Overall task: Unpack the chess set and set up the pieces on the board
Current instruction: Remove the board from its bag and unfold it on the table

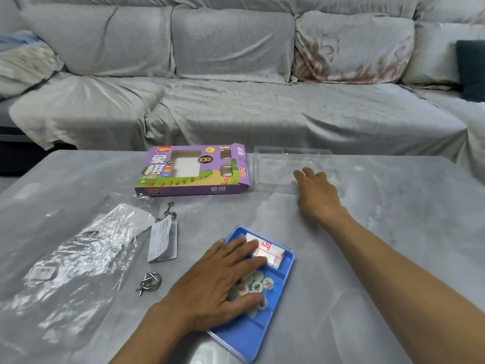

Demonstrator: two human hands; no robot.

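A blue plastic tray lies on the grey table near me. It holds a folded white paper board with red lines and several round pale chess pieces. My left hand lies flat over the tray, its straight fingers on the folded board and the pieces. My right hand reaches far out and rests on the near edge of a clear plastic lid, fingers spread. The purple Xiangqi box lies flat to the left of the lid.
A crinkled clear plastic bag covers the table's left. Beside it lie a folded leaflet and two metal wire puzzles. A grey covered sofa runs behind the table.
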